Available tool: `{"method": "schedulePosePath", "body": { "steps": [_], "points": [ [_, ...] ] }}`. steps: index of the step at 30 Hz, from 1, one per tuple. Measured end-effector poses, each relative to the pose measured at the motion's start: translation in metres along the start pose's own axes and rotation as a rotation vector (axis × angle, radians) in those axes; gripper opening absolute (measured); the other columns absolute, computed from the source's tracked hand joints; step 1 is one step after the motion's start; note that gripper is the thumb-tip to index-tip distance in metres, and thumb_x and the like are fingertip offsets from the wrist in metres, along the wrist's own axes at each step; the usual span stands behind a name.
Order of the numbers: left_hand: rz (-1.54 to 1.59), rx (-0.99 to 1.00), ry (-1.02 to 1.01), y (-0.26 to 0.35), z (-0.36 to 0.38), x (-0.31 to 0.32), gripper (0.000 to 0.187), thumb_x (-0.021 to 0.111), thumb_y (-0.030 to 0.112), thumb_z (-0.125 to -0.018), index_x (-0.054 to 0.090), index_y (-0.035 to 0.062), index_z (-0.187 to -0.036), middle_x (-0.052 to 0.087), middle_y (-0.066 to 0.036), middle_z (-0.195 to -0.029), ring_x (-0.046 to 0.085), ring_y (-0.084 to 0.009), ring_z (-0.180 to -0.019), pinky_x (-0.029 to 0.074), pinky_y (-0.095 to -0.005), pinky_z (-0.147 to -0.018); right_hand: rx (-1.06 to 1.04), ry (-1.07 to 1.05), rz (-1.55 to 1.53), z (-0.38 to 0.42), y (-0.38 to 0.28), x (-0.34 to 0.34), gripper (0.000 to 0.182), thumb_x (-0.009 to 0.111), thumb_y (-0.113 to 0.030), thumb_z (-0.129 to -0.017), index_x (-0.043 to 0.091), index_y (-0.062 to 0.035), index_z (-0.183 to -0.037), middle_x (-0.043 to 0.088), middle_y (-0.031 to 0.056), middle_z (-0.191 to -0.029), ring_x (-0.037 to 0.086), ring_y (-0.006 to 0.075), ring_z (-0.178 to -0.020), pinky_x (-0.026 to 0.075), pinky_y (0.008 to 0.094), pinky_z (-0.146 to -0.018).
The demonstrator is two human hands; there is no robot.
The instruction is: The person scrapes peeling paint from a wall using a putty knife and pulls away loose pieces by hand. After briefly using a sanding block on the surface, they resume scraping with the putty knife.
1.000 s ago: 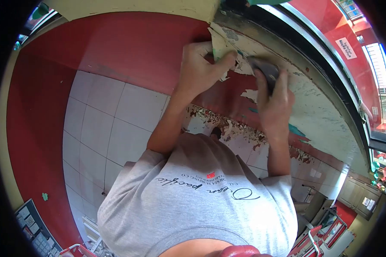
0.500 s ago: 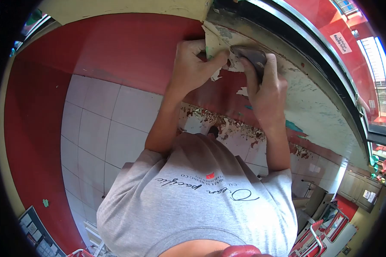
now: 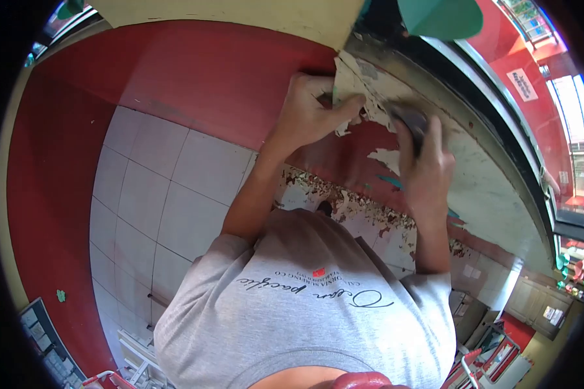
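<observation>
My left hand [image 3: 311, 110] pinches a loose flap of cream paint [image 3: 348, 81] that hangs from the wall below the window ledge. Close by on the right, my right hand [image 3: 426, 162] is closed around a dark scraper-like tool [image 3: 413, 123], slightly blurred, its front end against the wall surface. Between my hands the peeled paint has ragged edges, with red wall [image 3: 353, 149] showing below. The tool's exact edge cannot be made out.
Paint flakes [image 3: 344, 201] lie scattered on the white floor tiles [image 3: 182, 188]. A dark window frame [image 3: 499, 104] curves along the upper right. A green rounded object [image 3: 444, 16] hangs at the top. Red-and-white metal frames [image 3: 470, 369] stand at the lower right.
The view has shifted, so wall and hands appear lower and further right. My right hand and its tool have moved slightly away from my left hand. The green object has come into view.
</observation>
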State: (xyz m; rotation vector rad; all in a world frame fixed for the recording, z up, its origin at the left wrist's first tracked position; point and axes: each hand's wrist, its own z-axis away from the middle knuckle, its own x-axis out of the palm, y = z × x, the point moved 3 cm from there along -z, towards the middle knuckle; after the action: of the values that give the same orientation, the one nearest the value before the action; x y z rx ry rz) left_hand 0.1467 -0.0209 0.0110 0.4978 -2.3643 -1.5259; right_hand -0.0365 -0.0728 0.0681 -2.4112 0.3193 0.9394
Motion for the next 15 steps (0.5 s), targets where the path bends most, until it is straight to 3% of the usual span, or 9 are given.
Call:
{"method": "schedulePosePath", "body": {
  "steps": [2,5,8,10,15],
  "points": [
    [-0.019,-0.006,-0.005,0.000,0.003,0.005,0.011,0.070,0.007,-0.083,0.072,-0.0045,-0.084,0.071,-0.008,-0.068,0.066,-0.0090,-0.060,0.052,-0.0240,-0.054,0.049,-0.092,0.043,-0.010,-0.012,0.008,0.022,0.068,-0.014,-0.088,0.055,-0.0034,-0.103,0.066,0.0209,-0.077,0.065,0.0396,-0.067,0.051,0.0440,-0.053],
    [0.048,-0.045,0.012,0.002,0.004,0.004,0.011,0.070,0.006,-0.083,0.071,-0.0043,-0.084,0.070,-0.007,-0.067,0.065,-0.0091,-0.060,0.052,-0.0241,-0.054,0.013,-0.014,0.016,0.001,-0.002,0.001,0.021,0.067,-0.017,-0.089,0.055,-0.0046,-0.101,0.066,0.0204,-0.076,0.064,0.0398,-0.067,0.050,0.0450,-0.052],
    [-0.081,0.092,-0.012,0.002,0.001,0.001,0.011,0.069,0.006,-0.083,0.071,-0.0047,-0.085,0.070,-0.008,-0.067,0.066,-0.0096,-0.060,0.053,-0.0242,-0.054,-0.034,0.000,0.038,-0.009,-0.002,0.004,0.021,0.067,-0.017,-0.088,0.055,-0.0049,-0.100,0.066,0.0196,-0.076,0.064,0.0396,-0.067,0.050,0.0450,-0.052],
    [0.026,-0.036,0.013,0.003,0.003,0.005,0.011,0.069,0.005,-0.083,0.071,-0.0050,-0.086,0.069,-0.008,-0.067,0.066,-0.0100,-0.060,0.053,-0.0243,-0.054,-0.028,-0.029,0.039,-0.011,-0.010,0.004,0.021,0.068,-0.017,-0.088,0.055,-0.0048,-0.100,0.066,0.0194,-0.076,0.065,0.0393,-0.067,0.050,0.0447,-0.052],
    [0.012,0.023,-0.007,0.001,0.006,0.003,0.011,0.068,0.005,-0.084,0.070,-0.0050,-0.088,0.070,-0.007,-0.070,0.066,-0.0101,-0.061,0.053,-0.0249,-0.054,-0.010,0.003,0.042,-0.002,-0.003,0.002,0.020,0.068,-0.017,-0.088,0.055,-0.0053,-0.098,0.067,0.0193,-0.077,0.065,0.0399,-0.068,0.051,0.0439,-0.053]
  ]
}}
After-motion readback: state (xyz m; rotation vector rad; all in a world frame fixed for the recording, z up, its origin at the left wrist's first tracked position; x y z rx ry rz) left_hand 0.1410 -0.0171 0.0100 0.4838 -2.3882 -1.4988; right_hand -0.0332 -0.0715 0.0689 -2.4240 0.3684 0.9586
